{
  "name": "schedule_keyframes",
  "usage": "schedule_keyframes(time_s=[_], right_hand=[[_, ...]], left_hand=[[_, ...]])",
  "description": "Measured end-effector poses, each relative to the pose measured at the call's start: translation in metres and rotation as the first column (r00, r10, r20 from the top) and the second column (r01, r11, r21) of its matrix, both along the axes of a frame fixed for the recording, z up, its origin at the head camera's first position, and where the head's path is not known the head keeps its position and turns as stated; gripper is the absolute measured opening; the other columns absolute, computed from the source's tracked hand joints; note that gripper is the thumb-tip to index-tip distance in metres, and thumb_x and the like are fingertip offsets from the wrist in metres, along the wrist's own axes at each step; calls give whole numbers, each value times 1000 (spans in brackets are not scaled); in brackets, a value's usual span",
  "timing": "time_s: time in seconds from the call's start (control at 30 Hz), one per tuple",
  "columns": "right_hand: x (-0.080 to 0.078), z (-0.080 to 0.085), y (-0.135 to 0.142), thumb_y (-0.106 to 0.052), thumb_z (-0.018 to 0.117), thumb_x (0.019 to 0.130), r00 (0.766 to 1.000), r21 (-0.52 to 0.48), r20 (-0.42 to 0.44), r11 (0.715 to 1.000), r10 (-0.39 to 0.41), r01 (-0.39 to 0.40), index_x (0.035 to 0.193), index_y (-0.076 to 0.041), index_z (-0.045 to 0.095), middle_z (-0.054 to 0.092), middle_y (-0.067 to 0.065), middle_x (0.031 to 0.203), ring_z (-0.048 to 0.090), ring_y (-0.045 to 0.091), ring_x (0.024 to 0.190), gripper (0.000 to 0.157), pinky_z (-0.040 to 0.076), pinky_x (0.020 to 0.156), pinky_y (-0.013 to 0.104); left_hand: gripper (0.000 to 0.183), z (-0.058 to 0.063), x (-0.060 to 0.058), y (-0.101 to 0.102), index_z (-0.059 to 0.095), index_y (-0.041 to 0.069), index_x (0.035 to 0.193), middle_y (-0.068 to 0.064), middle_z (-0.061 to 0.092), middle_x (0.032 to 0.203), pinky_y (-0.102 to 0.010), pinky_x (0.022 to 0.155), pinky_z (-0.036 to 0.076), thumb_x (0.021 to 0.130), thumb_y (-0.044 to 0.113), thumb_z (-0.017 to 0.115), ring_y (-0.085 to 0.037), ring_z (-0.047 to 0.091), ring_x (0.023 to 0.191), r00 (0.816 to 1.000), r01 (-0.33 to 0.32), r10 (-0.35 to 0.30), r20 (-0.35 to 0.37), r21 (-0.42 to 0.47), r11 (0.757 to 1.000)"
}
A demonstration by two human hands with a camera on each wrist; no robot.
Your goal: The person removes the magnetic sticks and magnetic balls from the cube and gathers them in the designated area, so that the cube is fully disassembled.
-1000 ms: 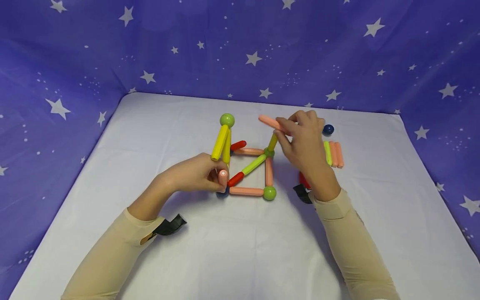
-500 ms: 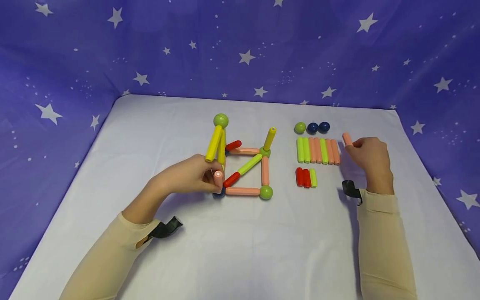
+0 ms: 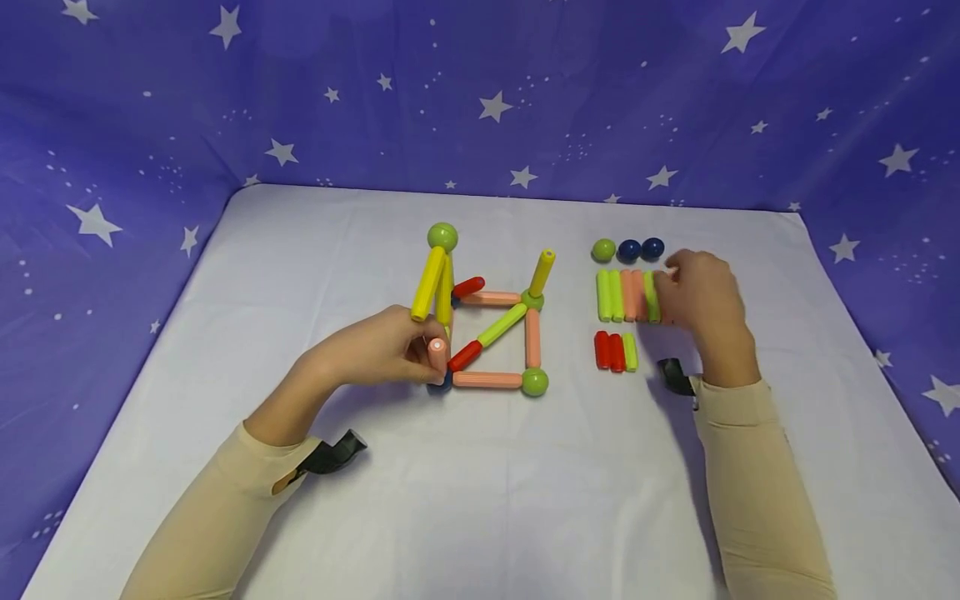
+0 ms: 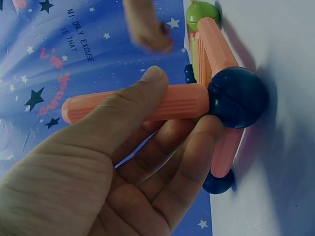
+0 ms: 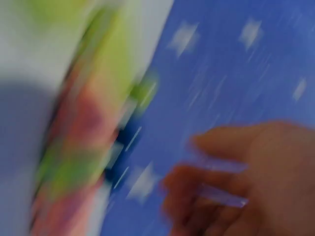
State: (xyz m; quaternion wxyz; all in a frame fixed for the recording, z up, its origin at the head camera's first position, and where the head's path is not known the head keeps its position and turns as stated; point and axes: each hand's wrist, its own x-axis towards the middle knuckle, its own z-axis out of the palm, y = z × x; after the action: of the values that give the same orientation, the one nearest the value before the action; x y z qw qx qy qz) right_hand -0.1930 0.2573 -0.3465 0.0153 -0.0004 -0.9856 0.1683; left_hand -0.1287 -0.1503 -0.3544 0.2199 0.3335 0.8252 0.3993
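Note:
My left hand (image 3: 393,346) pinches an upright pink magnetic rod (image 4: 172,101) between thumb and fingers. The rod's lower end meets a dark blue ball (image 4: 238,97) at a corner of a ball-and-rod frame. Pink rods form the frame's base, with a red-and-lime diagonal (image 3: 487,335) across it. Yellow rods (image 3: 429,283) rise at the left to a green ball (image 3: 442,237); another yellow rod (image 3: 543,271) stands at the back right corner. My right hand (image 3: 705,296), blurred, hovers at the right end of the rod row (image 3: 617,296). No rod shows between its fingers in the right wrist view.
Behind the row lie a green ball (image 3: 603,250) and two dark blue balls (image 3: 629,251). Short red and lime rods (image 3: 617,352) lie in front of it. A purple star-patterned cloth (image 3: 480,100) rises behind the white tabletop (image 3: 495,500).
My right hand has carried a pink rod from above the frame out to the right, then moved back left to the row, where that rod no longer shows. The left hand keeps its grip.

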Motion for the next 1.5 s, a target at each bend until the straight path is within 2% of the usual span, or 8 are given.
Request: schedule_keyframes(time_s=[0.07,0.17,0.3,0.5,0.8,0.93,1.17,1.5], right_hand=[[4,5,-31,-21,56,96,974,-72,-137,979,178,-189,130,0,56,59,19,116,56,35,94,40,47,79,50],[9,8,-69,-19,65,93,847,-25,-262,875,462,-484,140,-11,51,50,10,139,52,31,111,50,44,91,47],[11,4,-88,-10,72,88,733,131,-290,785,615,-606,129,-10,61,51,10,138,49,32,116,43,42,97,44],[15,0,-72,-3,77,82,816,170,-136,825,562,-540,108,-7,72,58,6,97,55,21,81,27,52,74,35],[6,-5,-55,-6,73,87,807,107,7,802,590,-587,108,-7,72,60,5,98,57,19,82,21,51,76,36],[1,5,-34,-12,67,92,868,88,-65,869,493,-487,109,-3,70,66,11,99,54,28,89,19,46,81,45],[-2,12,34,-22,53,99,995,2,9,995,97,-97,120,4,60,62,25,109,56,41,94,34,44,79,57],[-6,-19,90,-29,50,95,951,19,276,990,-140,140,119,11,55,56,29,112,53,41,93,46,47,73,52]], left_hand=[[16,1,0,0,67,13,92,4,66,79,-27,66,55,82,10,79,-16,65,72,1000,1,-1,-6,-6,1000],[16,2,0,1,67,13,92,5,66,79,-27,66,54,82,10,79,-14,65,71,1000,8,-8,-22,-13,1000],[15,2,-3,4,67,14,91,6,66,78,-28,65,54,82,12,79,-12,64,70,999,19,-19,-34,-21,1000],[15,3,-4,6,67,15,91,6,66,78,-28,65,54,82,12,79,-11,64,70,999,24,-24,-26,-30,999],[14,1,-3,1,67,14,89,5,65,78,-27,66,54,82,11,79,-10,64,71,999,22,-23,-46,-13,1000],[15,0,-2,0,67,13,90,5,65,79,-27,65,55,82,11,79,-11,64,70,999,12,-13,-35,-7,1000],[13,1,0,0,65,16,87,5,65,79,-28,65,53,84,12,77,-12,63,71,1000,-9,9,-9,-27,1000],[13,2,1,1,65,15,88,4,64,79,-27,64,52,84,13,77,-13,60,69,1000,-27,27,6,-49,998]])
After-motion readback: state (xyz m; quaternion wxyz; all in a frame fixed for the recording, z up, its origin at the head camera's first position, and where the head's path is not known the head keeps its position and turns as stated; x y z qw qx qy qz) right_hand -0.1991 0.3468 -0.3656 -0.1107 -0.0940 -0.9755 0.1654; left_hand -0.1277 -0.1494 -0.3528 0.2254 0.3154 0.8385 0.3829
